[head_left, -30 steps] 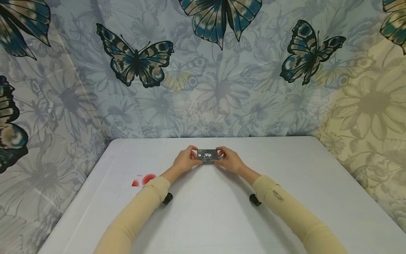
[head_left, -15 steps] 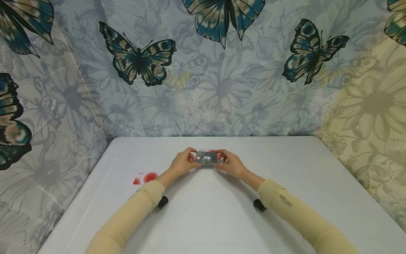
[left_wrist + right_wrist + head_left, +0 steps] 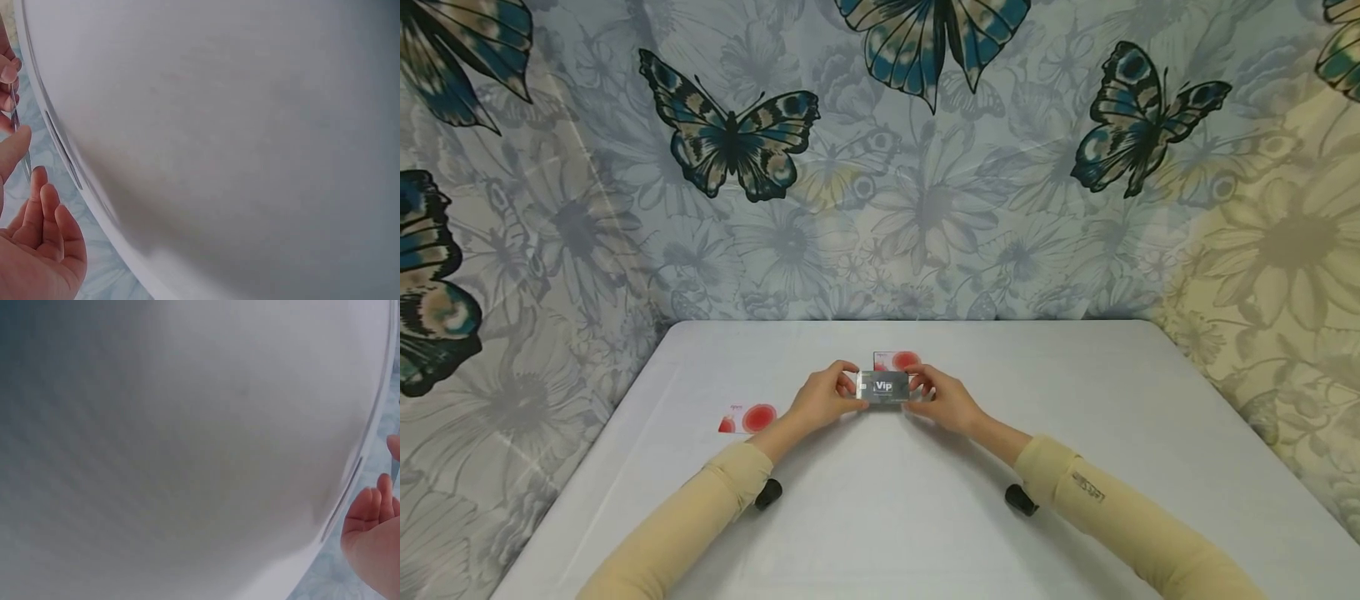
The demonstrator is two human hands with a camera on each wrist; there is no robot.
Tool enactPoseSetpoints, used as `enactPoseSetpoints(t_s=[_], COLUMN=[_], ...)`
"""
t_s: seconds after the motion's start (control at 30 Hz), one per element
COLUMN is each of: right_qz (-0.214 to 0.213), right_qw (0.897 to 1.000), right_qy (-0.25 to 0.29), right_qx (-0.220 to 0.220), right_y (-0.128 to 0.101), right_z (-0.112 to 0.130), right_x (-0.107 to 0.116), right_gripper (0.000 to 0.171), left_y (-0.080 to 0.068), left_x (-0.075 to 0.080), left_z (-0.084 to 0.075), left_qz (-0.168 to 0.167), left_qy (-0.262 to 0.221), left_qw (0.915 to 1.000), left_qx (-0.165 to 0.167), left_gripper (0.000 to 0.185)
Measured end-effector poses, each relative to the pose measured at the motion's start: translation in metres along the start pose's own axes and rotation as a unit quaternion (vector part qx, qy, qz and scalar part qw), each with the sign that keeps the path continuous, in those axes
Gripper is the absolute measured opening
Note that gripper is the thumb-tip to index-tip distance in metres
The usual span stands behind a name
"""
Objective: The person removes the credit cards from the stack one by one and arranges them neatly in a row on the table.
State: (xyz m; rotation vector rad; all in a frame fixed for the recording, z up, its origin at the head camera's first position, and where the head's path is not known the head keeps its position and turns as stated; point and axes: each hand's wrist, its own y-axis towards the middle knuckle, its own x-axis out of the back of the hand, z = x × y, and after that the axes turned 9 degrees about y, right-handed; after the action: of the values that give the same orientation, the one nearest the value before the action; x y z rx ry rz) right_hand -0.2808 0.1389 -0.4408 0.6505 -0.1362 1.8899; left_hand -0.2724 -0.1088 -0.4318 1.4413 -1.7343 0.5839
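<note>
In the head view, the left hand (image 3: 822,396) and right hand (image 3: 950,402) pinch opposite ends of a grey, rectangular, plastic-looking card lettered "Vip" (image 3: 883,387). The step seems a two-handed hold; moving it would call for both hands travelling together. It partly hides a white rectangular card with red print (image 3: 897,360) just beyond the grip. The left wrist view shows the held card edge-on; the right wrist view crops the grip.

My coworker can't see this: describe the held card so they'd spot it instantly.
Look across the white table to its far half. The left hand and right hand hold a grey card between them. White "Vip" lettering sets it apart from the red-printed cards behind and to its left.
</note>
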Motion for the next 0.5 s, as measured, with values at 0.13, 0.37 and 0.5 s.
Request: enactPoseSetpoints(t_s=[0.13,0.37,0.5], right_qz=[0.006,0.018,0.026], right_qw=[1.000,1.000,1.000], right_qy=[0.004,0.010,0.010], right_qx=[0.004,0.008,0.009], right_y=[-0.004,-0.008,-0.010], right_z=[0.004,0.007,0.008], right_x=[-0.004,-0.009,-0.011], right_gripper=[0.054,0.053,0.051], left_y=[-0.009,-0.020,-0.025], left_x=[0.002,0.003,0.006], left_z=[0.000,0.003,0.003], left_qz=[-0.001,-0.004,0.002], left_qy=[0.000,0.016,0.029], left_qw=[1.0000,0.9998,0.9995], left_qx=[-0.002,-0.011,-0.011], left_gripper=[0.055,0.055,0.056])
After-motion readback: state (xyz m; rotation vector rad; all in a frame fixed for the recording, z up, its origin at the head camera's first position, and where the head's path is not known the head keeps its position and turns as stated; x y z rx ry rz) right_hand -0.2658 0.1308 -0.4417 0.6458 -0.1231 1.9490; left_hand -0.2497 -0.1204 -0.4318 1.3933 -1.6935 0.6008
